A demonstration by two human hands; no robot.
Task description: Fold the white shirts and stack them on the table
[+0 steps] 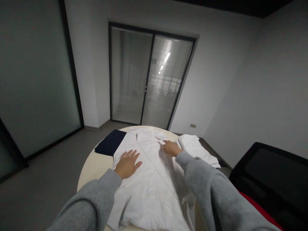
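Note:
A white coat (146, 179) with a collar, lapels and a front opening lies spread on a round table, its collar end at the far side. My left hand (127, 164) rests flat on the coat's left part, fingers spread. On the other side, the fingers of my right hand (171, 148) are bent together at the edge of the right lapel and seem to pinch the cloth. Some creases show at the coat's near end, and my right forearm hides part of its right side.
The pale round table (92, 165) carries a folded dark blue cloth (111, 142) at the left and a stack of folded white cloth (196, 149) at the right. A black mesh-backed chair (271, 179) stands close by on the right. Glass doors with blinds (146, 77) are beyond the table.

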